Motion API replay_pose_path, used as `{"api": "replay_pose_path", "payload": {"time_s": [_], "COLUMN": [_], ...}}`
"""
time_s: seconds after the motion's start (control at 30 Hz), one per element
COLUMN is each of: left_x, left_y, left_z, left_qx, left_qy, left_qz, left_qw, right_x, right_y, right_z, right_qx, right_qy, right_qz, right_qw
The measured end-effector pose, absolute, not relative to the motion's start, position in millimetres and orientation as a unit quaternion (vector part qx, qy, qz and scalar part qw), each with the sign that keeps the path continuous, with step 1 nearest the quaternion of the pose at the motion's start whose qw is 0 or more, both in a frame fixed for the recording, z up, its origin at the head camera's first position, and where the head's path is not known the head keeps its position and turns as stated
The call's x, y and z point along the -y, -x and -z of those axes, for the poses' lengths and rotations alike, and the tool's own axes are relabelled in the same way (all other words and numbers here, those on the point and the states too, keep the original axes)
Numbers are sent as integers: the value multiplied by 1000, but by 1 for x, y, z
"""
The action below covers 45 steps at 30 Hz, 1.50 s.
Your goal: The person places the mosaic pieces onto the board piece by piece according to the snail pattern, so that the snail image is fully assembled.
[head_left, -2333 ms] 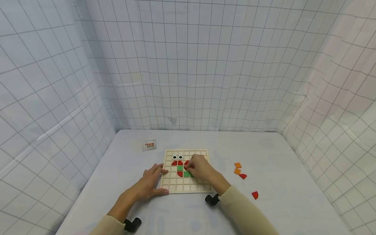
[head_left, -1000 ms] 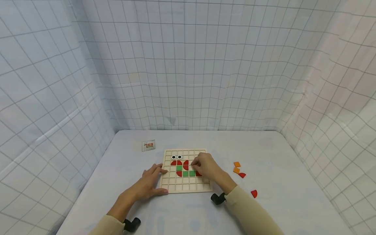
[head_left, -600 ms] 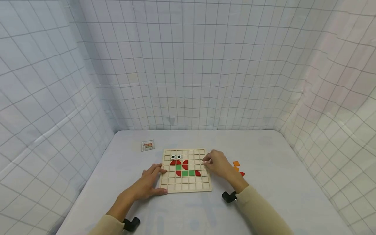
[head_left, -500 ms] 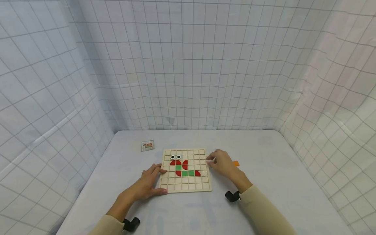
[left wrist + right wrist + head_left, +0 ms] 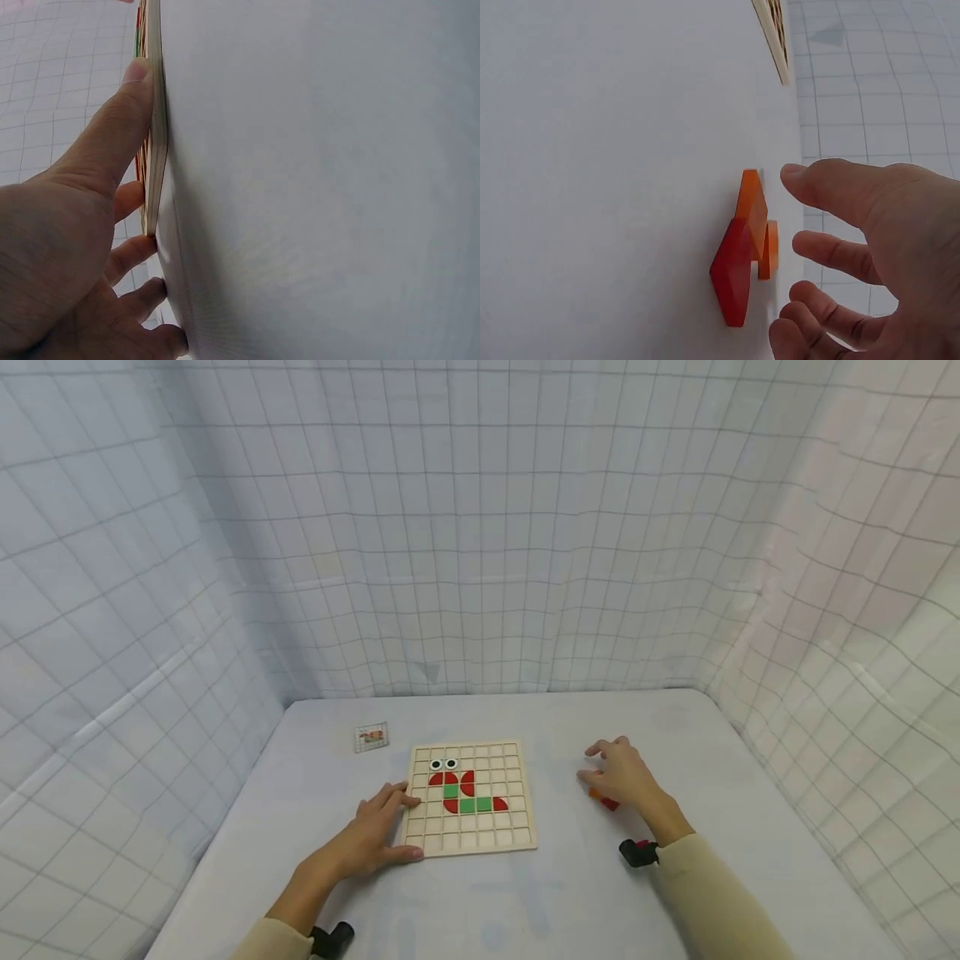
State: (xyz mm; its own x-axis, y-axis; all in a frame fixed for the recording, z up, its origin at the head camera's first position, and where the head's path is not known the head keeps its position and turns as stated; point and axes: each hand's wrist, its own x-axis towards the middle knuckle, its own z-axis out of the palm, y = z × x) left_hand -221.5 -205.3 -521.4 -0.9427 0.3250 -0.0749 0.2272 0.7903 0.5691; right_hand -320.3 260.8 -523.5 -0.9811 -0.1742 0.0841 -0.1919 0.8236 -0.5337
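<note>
A wooden grid board [image 5: 468, 835] lies on the white table and carries two googly eyes [image 5: 443, 764], red quarter-round tiles and green square tiles [image 5: 476, 804] in a bent row. My left hand [image 5: 396, 827] rests flat at the board's near left corner, and in the left wrist view the thumb [image 5: 124, 112] lies along the board's edge [image 5: 156, 150]. My right hand [image 5: 611, 770] hovers to the right of the board with its fingers spread and holding nothing. Just under it lie two orange tiles [image 5: 751, 201] and a red tile [image 5: 733, 271], the red tile [image 5: 610, 804] peeking out below the palm.
A small picture card [image 5: 371, 737] lies on the table behind the board's left corner. Gridded white cloth walls [image 5: 480, 568] close in the table on three sides. Black wrist mounts [image 5: 637, 852] sit on both forearms.
My right hand has left the board and moved right to above the loose orange and red tiles. A red tile now ends the green row. My left hand has stayed put.
</note>
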Motion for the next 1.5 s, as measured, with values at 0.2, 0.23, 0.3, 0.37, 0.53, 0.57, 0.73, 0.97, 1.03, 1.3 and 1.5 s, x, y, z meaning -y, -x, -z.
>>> {"api": "replay_pose_path", "payload": {"time_s": [0.2, 0.23, 0.3, 0.37, 0.53, 0.57, 0.73, 0.97, 1.03, 1.3, 1.5], "left_x": [208, 208, 208, 209, 209, 208, 207, 207, 206, 206, 206], "left_y": [223, 224, 224, 225, 225, 224, 222, 221, 222, 222, 222], "left_z": [523, 523, 524, 525, 527, 527, 525, 523, 523, 523, 522], "left_qx": [-942, -942, -941, -941, -940, -940, -941, -940, -940, -940, -940], "left_qy": [-147, -148, -150, -152, -155, -155, -149, -149, -149, -149, -152], "left_qz": [-287, -287, -289, -289, -290, -290, -292, -294, -294, -294, -294], "left_qw": [89, 90, 89, 87, 86, 86, 88, 84, 83, 82, 83], "right_x": [-270, -269, -268, -265, -259, -259, -259, -253, -249, -223, -203], "right_y": [323, 323, 325, 326, 327, 326, 322, 324, 325, 324, 323], "right_z": [523, 523, 524, 524, 522, 522, 520, 522, 521, 520, 520], "right_qx": [954, 954, 952, 949, 947, 947, 948, 948, 947, 934, 927], "right_qy": [-75, -74, -78, -87, -105, -107, -125, -146, -146, -159, -185], "right_qz": [-290, -291, -297, -302, -304, -303, -292, -282, -286, -319, -325], "right_qw": [-12, -11, -8, -6, -9, -10, -17, -1, 7, 25, 26]}}
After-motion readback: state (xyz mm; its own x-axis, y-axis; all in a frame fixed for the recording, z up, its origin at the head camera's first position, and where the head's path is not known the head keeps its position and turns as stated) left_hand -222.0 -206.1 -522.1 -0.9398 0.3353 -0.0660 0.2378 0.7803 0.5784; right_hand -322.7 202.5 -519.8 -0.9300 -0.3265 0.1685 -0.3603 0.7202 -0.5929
